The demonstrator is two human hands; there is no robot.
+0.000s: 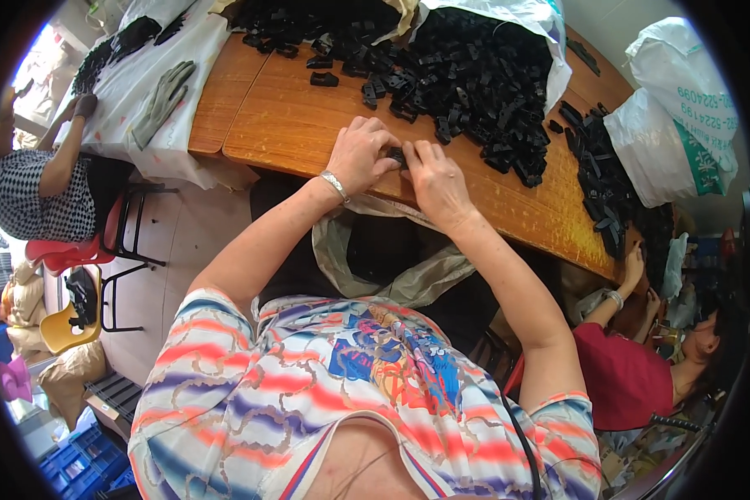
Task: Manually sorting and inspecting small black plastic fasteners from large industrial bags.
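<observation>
Both my hands meet over the near edge of the wooden table [283, 125]. Between my fingertips is a small black plastic part [397, 156], mostly covered by the fingers. My left hand [363, 157], with a silver bracelet at the wrist, pinches it from the left. From the right, the closed fingers of my right hand [435, 179] grip the same piece. Just beyond lies a large heap of black plastic parts [475, 79], spilling from a white plastic sack [550, 50]. Below my hands an open beige bag [333, 250] hangs at the table edge, its inside dark.
At the right, more black parts [596, 167] lie beside a full white sack [667, 125]. A person in a red top [621, 375] works there. On the left, another person in a checked top [37, 196] sits at a cloth-covered table with a grey glove [165, 102].
</observation>
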